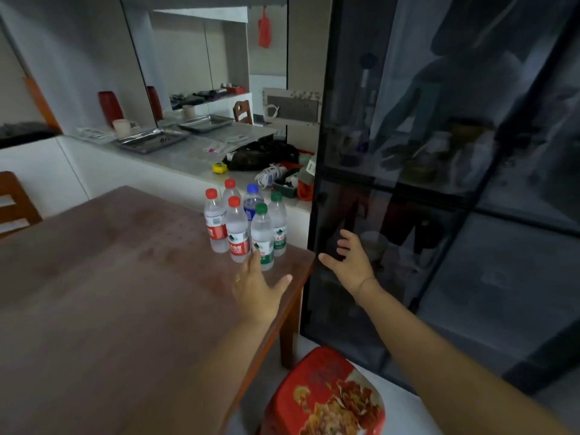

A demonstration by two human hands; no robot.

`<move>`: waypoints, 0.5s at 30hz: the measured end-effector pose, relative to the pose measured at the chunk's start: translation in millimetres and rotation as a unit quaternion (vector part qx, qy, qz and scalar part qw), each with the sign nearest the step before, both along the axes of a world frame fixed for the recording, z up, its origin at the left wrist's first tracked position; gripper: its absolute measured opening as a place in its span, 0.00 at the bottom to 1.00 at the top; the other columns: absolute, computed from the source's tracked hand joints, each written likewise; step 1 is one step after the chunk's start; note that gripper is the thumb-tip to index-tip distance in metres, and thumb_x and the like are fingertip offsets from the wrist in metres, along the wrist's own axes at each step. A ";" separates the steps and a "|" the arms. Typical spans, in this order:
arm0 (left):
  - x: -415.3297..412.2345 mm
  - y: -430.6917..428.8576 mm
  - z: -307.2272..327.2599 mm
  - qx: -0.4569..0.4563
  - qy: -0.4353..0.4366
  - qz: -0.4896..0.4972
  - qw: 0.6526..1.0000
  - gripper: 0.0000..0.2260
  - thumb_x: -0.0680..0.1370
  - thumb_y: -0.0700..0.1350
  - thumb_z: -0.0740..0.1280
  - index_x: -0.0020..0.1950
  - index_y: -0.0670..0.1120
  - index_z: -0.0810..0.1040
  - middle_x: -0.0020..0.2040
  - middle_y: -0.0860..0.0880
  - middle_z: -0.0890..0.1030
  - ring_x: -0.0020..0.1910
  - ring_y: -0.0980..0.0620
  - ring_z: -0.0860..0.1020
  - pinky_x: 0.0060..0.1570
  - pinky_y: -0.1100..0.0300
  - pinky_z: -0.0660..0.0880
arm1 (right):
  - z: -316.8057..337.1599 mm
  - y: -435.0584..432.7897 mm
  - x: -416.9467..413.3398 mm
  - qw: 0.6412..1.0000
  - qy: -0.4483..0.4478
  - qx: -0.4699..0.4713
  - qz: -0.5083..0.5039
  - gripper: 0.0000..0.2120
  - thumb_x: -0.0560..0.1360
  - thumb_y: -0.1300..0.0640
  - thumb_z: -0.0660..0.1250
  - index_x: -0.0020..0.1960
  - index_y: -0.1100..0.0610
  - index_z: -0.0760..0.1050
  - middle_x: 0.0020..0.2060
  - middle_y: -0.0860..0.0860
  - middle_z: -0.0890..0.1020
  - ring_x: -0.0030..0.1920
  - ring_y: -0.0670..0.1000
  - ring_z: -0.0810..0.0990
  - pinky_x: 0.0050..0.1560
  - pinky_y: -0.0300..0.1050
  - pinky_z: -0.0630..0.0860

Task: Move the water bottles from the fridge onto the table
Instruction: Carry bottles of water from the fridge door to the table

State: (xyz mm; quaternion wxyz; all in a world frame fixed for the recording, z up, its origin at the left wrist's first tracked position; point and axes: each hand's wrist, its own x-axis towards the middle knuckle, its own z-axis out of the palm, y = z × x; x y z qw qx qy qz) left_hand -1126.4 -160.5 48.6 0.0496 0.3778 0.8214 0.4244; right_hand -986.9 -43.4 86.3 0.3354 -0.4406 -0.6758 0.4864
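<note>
Several water bottles stand upright in a tight cluster near the right edge of the brown table [110,277]: red-capped ones [237,227], green-capped ones [262,237] and one blue-capped bottle [252,200] at the back. My left hand [255,290] hovers open just in front of the nearest green-capped bottle, fingers straight, holding nothing. My right hand [348,259] is open with spread fingers at the left edge of the dark glass fridge door [439,183], which looks closed. Dim shapes show behind the glass.
A red plastic stool [326,397] stands on the floor below my arms, between table and fridge. Behind the table runs a grey counter [188,155] with metal trays, a cup, cables and a black bag. A wooden chair [15,202] is at far left.
</note>
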 end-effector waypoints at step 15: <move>126.7 -183.2 40.2 0.033 -0.106 -0.071 0.991 0.28 0.70 0.50 0.75 0.67 0.43 0.71 0.63 0.45 0.73 0.61 0.45 0.74 0.61 0.48 0.72 | 39.9 -204.3 131.2 0.998 0.005 0.057 -0.007 0.33 0.73 0.57 0.71 0.73 0.54 0.59 0.67 0.52 0.69 0.66 0.49 0.70 0.62 0.40 0.68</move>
